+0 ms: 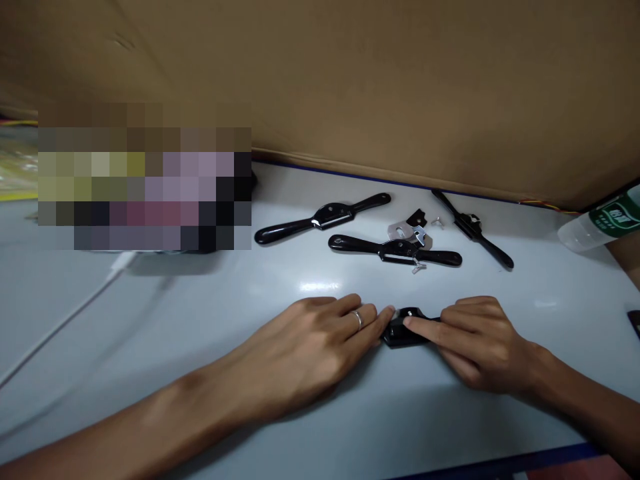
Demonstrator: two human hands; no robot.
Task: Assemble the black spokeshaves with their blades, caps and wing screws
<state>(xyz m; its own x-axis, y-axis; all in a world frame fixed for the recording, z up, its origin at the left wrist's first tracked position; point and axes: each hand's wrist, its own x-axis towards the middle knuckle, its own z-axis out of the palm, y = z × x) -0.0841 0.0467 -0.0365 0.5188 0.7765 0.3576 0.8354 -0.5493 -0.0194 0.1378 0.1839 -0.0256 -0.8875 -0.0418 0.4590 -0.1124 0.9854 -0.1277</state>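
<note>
Bare across the near side of the glossy white counter [300, 440], my left forearm [165, 413] leads to my left hand [325, 337], which wears a plain silver ring [357, 321]. Its fingers stretch toward a black two-handled metal tool [404, 339], one fingertip at the body's left end; palm and thumb are hidden, so I cannot tell how closed that grip is. My right hand [480, 343] has its grip curled around the tool's right handle, index finger laid on the body. The tool sits between my hands, well in from the counter's near and far edges.

Toward the far edge lie three similar black tools: one leftmost [333, 217], one in the middle [395, 251] and one rightmost [470, 225]. Between them rest flat grey and black metal plates [416, 218]. By the right edge is a clear plastic bottle with a green label [615, 215].
</note>
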